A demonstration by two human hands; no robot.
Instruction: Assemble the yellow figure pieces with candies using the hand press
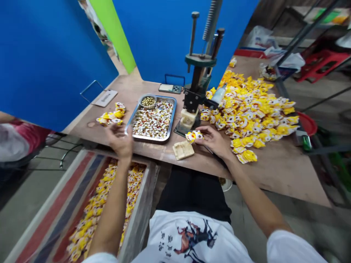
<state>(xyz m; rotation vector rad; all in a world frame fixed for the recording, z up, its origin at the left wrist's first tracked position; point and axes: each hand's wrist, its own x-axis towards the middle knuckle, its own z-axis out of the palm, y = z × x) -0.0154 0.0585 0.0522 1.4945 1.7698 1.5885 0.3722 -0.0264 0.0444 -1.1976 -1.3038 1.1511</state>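
My right hand (215, 141) pinches a small yellow-and-white figurine (194, 136) with red and dark details. It is held just above a cream-coloured block (183, 150) with a shallow recess, near the table's front edge. My left hand (120, 141) is slightly blurred, its fingers apart with nothing seen in them. It hovers by the left edge of a metal tray (168, 138), close to several similar figurines (111, 116). Small white-and-red pieces (153, 120) fill the tray, along with a bowl of gold balls (148, 101). Behind the block stands a hand press (193, 84) with a cream fixture (188, 118) below its head.
A large heap of yellow figurines (246, 109) covers the table's right part. Below on the left, a striped-lined box (63, 204) holds many more. Blue panels (164, 40) stand behind the table. A red stool (323, 64) is at far right. Another person's sleeve (33, 137) shows at left.
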